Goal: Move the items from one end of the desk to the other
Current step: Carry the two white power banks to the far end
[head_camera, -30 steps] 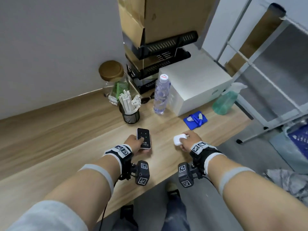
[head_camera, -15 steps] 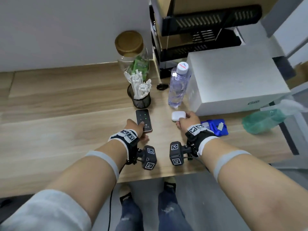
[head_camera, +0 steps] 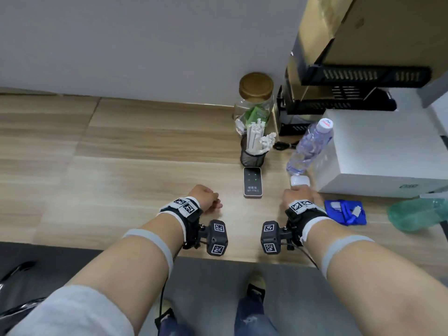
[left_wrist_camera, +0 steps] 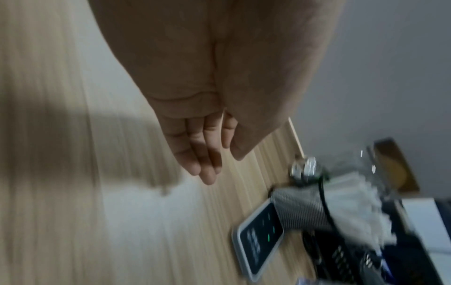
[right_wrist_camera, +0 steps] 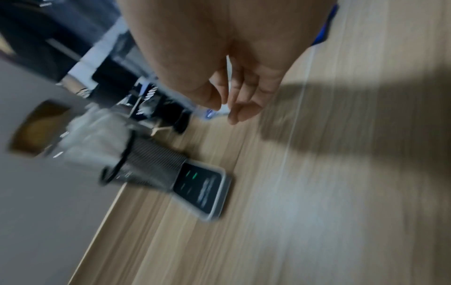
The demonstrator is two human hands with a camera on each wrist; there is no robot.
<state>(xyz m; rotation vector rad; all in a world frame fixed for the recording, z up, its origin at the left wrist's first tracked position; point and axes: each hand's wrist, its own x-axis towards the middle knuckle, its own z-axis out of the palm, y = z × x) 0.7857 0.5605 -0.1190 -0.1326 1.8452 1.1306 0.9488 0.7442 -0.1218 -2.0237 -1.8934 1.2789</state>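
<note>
A black remote-like device point(head_camera: 252, 181) with green lights lies flat on the wooden desk point(head_camera: 145, 166), just in front of a mesh cup. My left hand point(head_camera: 206, 197) hovers to its left, apart from it, fingers relaxed and holding nothing; the left wrist view shows the same left hand point(left_wrist_camera: 205, 160) with the device point(left_wrist_camera: 260, 239) beyond it. A small white case point(head_camera: 300, 181) sits beside the water bottle. My right hand point(head_camera: 300, 194) is right behind it, and in the right wrist view its thumb and fingers pinch the white case point(right_wrist_camera: 223, 111).
A mesh cup of white sticks point(head_camera: 253, 156), a cork-lidded jar point(head_camera: 255, 100), a water bottle point(head_camera: 310, 146), a white box point(head_camera: 388, 154), black trays point(head_camera: 351, 93), a blue packet point(head_camera: 345, 212) and a green spray bottle point(head_camera: 417, 214) crowd the right end. The desk's left part is bare wood.
My left hand let go of the black device and drew back to the left. The right hand carried the white case forward, up to the bottle.
</note>
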